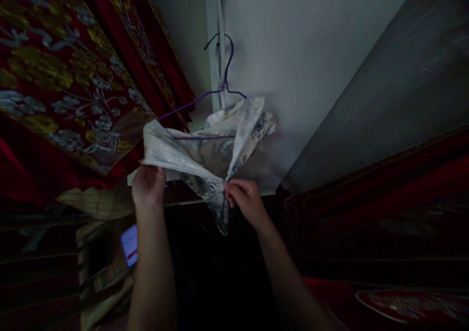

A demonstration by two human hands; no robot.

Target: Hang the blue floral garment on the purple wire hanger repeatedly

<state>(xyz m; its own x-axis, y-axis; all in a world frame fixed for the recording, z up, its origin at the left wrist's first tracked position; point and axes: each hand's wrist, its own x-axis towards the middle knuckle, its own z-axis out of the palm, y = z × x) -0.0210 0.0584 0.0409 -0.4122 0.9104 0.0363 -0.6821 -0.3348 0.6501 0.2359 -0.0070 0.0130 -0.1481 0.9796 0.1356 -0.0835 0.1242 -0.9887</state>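
A purple wire hanger [226, 67] is in front of the pale wall, its hook upward, with a light floral garment [164, 148] draped over its arms. The garment's front spreads apart in a V, and the hanger's lower bar crosses the gap. At the garment's left lower edge, my left hand [147, 184] has its fingers curled on the cloth. My right hand [244, 197] pinches the fabric at the point of the V. Whether a small fastener is between those fingertips I cannot make out. Below them a patterned flap hangs down.
Red curtains [73, 72] with gold and silver patterns hang at the left. A lit phone [129, 245] lies beside my left forearm. White straps [221, 13] run down the wall behind the hanger. Dark red fabric [384, 184] is at the right. The scene is dim.
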